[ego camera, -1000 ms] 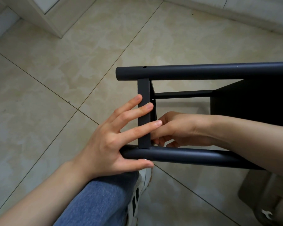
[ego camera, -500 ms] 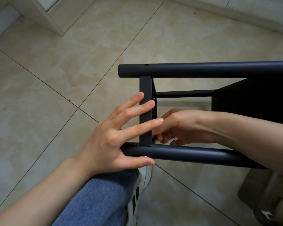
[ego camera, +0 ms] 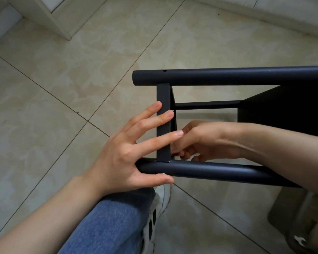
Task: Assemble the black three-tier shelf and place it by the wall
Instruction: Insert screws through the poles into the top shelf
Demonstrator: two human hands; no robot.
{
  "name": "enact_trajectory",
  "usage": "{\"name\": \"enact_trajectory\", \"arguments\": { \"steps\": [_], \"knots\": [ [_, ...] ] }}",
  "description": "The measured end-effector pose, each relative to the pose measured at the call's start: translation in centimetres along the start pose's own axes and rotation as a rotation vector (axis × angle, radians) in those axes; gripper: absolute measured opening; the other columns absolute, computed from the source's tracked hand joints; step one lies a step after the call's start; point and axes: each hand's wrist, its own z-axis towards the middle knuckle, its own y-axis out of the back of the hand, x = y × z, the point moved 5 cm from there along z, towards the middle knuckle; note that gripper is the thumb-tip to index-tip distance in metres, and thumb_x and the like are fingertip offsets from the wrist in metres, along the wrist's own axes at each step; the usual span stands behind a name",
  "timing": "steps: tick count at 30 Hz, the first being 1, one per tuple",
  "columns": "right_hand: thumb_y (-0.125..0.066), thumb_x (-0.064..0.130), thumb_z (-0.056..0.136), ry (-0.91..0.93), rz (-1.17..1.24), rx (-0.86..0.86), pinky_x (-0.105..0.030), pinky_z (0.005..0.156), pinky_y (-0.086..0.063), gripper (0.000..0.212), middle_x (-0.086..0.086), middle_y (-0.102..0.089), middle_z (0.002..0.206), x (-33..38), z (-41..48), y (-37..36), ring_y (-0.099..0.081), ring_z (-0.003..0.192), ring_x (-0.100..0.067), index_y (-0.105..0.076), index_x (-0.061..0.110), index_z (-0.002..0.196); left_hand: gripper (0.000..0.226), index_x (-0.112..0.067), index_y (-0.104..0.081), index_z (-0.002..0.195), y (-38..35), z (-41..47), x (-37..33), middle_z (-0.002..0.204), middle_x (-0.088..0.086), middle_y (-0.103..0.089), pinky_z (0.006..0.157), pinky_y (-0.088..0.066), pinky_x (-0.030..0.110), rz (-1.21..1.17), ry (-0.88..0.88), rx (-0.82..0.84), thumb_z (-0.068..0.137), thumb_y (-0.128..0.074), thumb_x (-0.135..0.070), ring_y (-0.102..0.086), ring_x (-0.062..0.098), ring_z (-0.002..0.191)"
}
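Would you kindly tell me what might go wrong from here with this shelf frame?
1. The left hand only presses straight fingers on the flat crossbar, so the shelf frame may slip or twist.
2. The right hand works with curled fingers in the corner by the lower tube, partly hidden; they could get pinched.
3. The wrench lies away at the lower right, so the joint may end up only hand-tight.

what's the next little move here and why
Likely finger-tighten the joint where the flat crossbar meets the lower tube: the right hand curls its fingers there, and the left hand braces that crossbar with straight fingers. Whatever it pinches is hidden.
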Motion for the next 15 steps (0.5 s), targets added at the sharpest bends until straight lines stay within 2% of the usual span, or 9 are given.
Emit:
{"name": "enact_trajectory", "arguments": {
  "steps": [6,9,12,15],
  "knots": [
    [-0.069,0.029,0.088,0.018,-0.091,-0.063,-0.03,0.069,-0.045,0.021,0.007,-0.059,0.064,-0.25,0.42,-0.06,-0.056,0.061,-0.008,-0.072,0.023,0.068,0.068,-0.016,-0.053,0.141,-0.16,-0.07,-0.04,0.153,0.008,-0.04,0.121,-0.027,0.04,-0.012,-0.003,0.0,0.088,-0.071,-0.054,-0.026,0.033,0.152],
    [-0.066,0.032,0.087,0.015,-0.019,0.011,-0.027,0.069,-0.045,0.016,0.007,-0.058,0.068,-0.2,0.32,-0.27,-0.054,0.065,-0.008,-0.069,0.022,0.075,0.069,-0.017,-0.051,0.142,-0.17,-0.03,-0.01,0.153,0.006,-0.04,0.121,-0.028,0.04,-0.013,0.0,0.002,0.089,-0.071,-0.055,-0.026,0.033,0.152],
    [-0.067,0.026,0.078,0.033,0.022,0.057,-0.028,0.068,-0.042,0.012,0.006,-0.057,0.068,0.08,0.09,-0.38,-0.051,0.063,-0.008,-0.068,0.026,0.066,0.07,-0.017,-0.048,0.143,-0.16,0.01,0.04,0.153,0.004,-0.038,0.121,-0.028,0.04,-0.016,0.002,0.0,0.089,-0.07,-0.056,-0.025,0.032,0.153],
    [-0.068,0.024,0.088,0.03,-0.044,-0.009,-0.028,0.067,-0.042,0.02,0.007,-0.055,0.064,-0.17,0.25,-0.06,-0.05,0.06,-0.008,-0.07,0.024,0.068,0.07,-0.017,-0.048,0.142,-0.19,-0.02,0.05,0.154,0.005,-0.038,0.122,-0.027,0.04,-0.017,0.0,-0.001,0.089,-0.07,-0.055,-0.025,0.032,0.153]
  ]
}}
